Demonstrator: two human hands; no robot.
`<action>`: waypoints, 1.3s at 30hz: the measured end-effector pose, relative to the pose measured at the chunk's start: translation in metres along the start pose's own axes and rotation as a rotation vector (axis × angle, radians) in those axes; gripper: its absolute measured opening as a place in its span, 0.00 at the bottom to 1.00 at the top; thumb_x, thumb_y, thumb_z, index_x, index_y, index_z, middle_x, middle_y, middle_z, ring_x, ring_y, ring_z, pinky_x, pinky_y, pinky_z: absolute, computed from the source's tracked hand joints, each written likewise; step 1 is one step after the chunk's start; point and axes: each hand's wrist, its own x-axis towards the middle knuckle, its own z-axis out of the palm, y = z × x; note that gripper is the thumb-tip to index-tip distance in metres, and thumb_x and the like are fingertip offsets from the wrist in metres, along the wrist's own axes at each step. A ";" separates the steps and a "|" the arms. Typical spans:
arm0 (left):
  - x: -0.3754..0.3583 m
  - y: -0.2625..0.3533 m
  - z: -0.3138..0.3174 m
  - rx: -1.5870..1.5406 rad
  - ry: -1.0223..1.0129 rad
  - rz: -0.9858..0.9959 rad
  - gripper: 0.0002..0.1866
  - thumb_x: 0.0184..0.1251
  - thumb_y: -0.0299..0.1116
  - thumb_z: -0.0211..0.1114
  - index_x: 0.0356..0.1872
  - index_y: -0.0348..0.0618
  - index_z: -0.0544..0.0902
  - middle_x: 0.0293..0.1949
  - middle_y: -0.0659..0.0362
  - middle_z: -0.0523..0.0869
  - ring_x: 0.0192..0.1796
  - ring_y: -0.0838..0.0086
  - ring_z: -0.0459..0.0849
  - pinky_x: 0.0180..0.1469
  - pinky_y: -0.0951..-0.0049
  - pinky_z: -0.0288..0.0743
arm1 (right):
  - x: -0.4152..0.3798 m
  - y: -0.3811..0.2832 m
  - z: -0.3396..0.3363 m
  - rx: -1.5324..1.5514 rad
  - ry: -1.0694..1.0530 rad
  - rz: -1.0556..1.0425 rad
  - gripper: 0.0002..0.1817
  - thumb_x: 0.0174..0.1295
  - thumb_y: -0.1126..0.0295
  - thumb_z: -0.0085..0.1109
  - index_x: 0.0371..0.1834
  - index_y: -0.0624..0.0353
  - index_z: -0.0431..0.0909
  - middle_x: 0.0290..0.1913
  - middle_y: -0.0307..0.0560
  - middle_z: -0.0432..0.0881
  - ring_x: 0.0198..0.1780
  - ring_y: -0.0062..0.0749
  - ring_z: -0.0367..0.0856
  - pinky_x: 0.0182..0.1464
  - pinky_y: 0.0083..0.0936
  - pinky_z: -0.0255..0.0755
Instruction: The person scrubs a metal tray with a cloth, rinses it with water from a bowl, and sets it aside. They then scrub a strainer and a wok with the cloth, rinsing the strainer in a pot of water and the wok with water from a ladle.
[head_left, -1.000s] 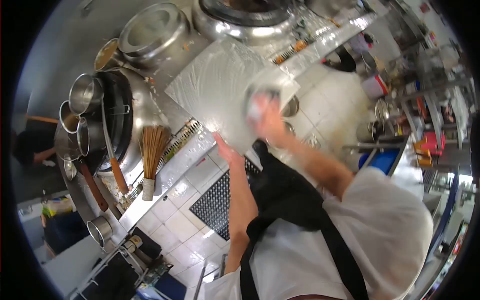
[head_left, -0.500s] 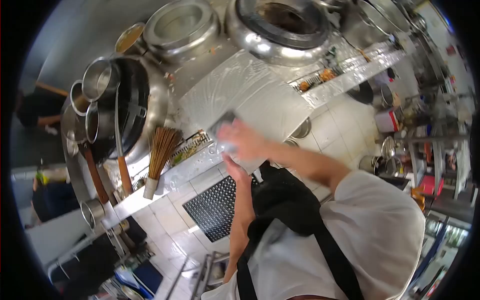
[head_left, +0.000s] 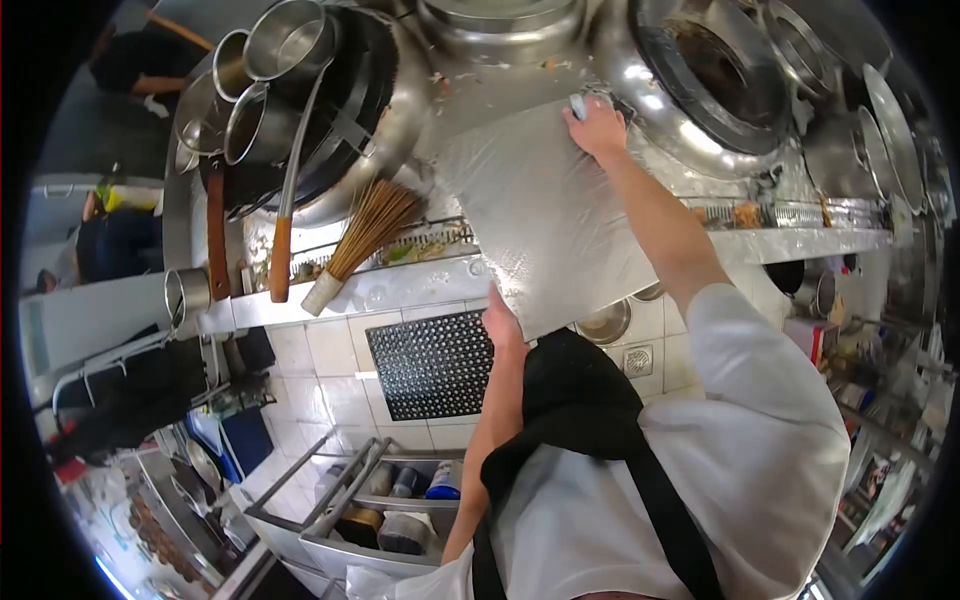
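Observation:
A wet, flat metal sheet [head_left: 560, 220] lies tilted across the stove's front ledge, its near corner sticking out over the edge. My left hand [head_left: 503, 320] grips that sheet at its near left edge, thumb up along the side and fingers hidden underneath. At the sheet's far right corner, my right hand [head_left: 598, 130] is closed on a small grey scrubbing pad [head_left: 578, 106], pressed against the surface. Left of the sheet lies a bamboo wok brush [head_left: 375, 232], apart from both hands.
A wok [head_left: 375, 100] with several pots and a ladle [head_left: 290, 200] stands at left. A round burner [head_left: 690, 90] is at right. Food scraps lie along the drain grate [head_left: 430, 243]. A black mat [head_left: 430, 365] covers floor tiles below. Another person's arm [head_left: 160, 84] shows at far left.
My right hand has moved with the pad from the sheet's near left side to its far right corner. My left hand still holds the near edge. The camera view has turned.

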 end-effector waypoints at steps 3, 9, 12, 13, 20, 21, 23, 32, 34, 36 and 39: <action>-0.008 0.007 0.006 -0.004 -0.008 -0.084 0.37 0.74 0.58 0.54 0.63 0.26 0.74 0.54 0.47 0.84 0.47 0.56 0.88 0.46 0.58 0.84 | -0.050 -0.091 -0.004 -0.107 -0.277 -0.217 0.26 0.64 0.46 0.57 0.57 0.52 0.80 0.58 0.49 0.82 0.65 0.44 0.76 0.68 0.49 0.65; -0.009 0.003 -0.001 0.011 0.008 -0.026 0.39 0.75 0.59 0.54 0.59 0.23 0.76 0.52 0.47 0.84 0.47 0.59 0.86 0.49 0.58 0.81 | -0.067 -0.142 0.053 0.218 -0.264 -0.631 0.25 0.64 0.48 0.60 0.58 0.51 0.79 0.60 0.49 0.80 0.67 0.44 0.74 0.72 0.55 0.58; 0.007 -0.004 -0.009 0.046 -0.026 -0.080 0.34 0.78 0.57 0.50 0.65 0.31 0.74 0.55 0.48 0.83 0.54 0.58 0.85 0.53 0.54 0.81 | -0.136 -0.126 0.039 0.227 -0.223 -0.594 0.26 0.63 0.51 0.61 0.62 0.50 0.77 0.66 0.49 0.76 0.73 0.44 0.66 0.74 0.58 0.53; 0.018 -0.012 -0.013 -0.083 -0.209 -0.029 0.32 0.79 0.54 0.48 0.67 0.35 0.72 0.59 0.50 0.81 0.57 0.58 0.83 0.57 0.54 0.80 | -0.184 -0.098 0.076 0.306 -0.009 -0.741 0.27 0.62 0.52 0.62 0.63 0.48 0.76 0.67 0.50 0.74 0.74 0.44 0.65 0.74 0.57 0.52; -0.020 0.002 -0.005 -0.157 -0.468 -0.013 0.27 0.80 0.49 0.44 0.70 0.44 0.70 0.66 0.56 0.77 0.64 0.58 0.79 0.66 0.57 0.75 | -0.214 0.033 -0.081 0.155 -0.184 0.078 0.25 0.57 0.51 0.66 0.55 0.50 0.79 0.59 0.49 0.80 0.66 0.44 0.74 0.74 0.54 0.54; -0.024 0.004 -0.004 -0.103 -0.432 -0.013 0.29 0.81 0.51 0.42 0.71 0.43 0.69 0.67 0.56 0.76 0.66 0.58 0.77 0.68 0.57 0.72 | -0.213 0.022 -0.063 0.096 -0.084 0.146 0.23 0.56 0.52 0.66 0.53 0.50 0.80 0.57 0.49 0.80 0.64 0.44 0.76 0.73 0.54 0.55; -0.008 0.000 -0.007 0.002 -0.353 -0.015 0.30 0.82 0.53 0.38 0.73 0.43 0.67 0.68 0.55 0.75 0.68 0.57 0.75 0.71 0.55 0.68 | -0.248 -0.031 -0.052 0.046 0.096 -0.002 0.22 0.56 0.53 0.66 0.51 0.49 0.80 0.55 0.48 0.81 0.61 0.43 0.78 0.72 0.53 0.58; -0.026 0.002 -0.021 -0.100 -0.629 0.003 0.35 0.78 0.60 0.46 0.76 0.48 0.61 0.72 0.54 0.70 0.71 0.57 0.71 0.73 0.51 0.64 | -0.275 0.045 -0.088 -0.106 0.122 0.261 0.27 0.57 0.48 0.63 0.54 0.54 0.80 0.55 0.50 0.80 0.58 0.43 0.78 0.67 0.46 0.63; -0.026 0.002 -0.016 -0.049 -0.669 0.027 0.37 0.76 0.62 0.47 0.76 0.48 0.62 0.72 0.54 0.71 0.71 0.57 0.72 0.72 0.52 0.65 | -0.328 -0.021 -0.031 -0.151 0.259 -0.173 0.35 0.53 0.46 0.65 0.61 0.53 0.76 0.60 0.51 0.79 0.67 0.47 0.72 0.74 0.51 0.56; 0.011 -0.004 -0.038 -0.182 -0.872 -0.122 0.38 0.76 0.63 0.45 0.75 0.47 0.64 0.73 0.55 0.70 0.73 0.57 0.68 0.73 0.52 0.64 | -0.376 -0.070 -0.048 0.212 0.037 -0.431 0.35 0.55 0.48 0.65 0.64 0.51 0.75 0.64 0.48 0.77 0.72 0.45 0.66 0.79 0.50 0.47; -0.048 0.012 -0.032 -0.022 -0.694 0.053 0.39 0.77 0.63 0.42 0.77 0.45 0.62 0.75 0.54 0.67 0.75 0.57 0.66 0.75 0.53 0.59 | -0.335 0.016 -0.083 0.240 0.035 -0.413 0.32 0.55 0.49 0.65 0.63 0.49 0.76 0.67 0.47 0.75 0.72 0.42 0.68 0.78 0.52 0.48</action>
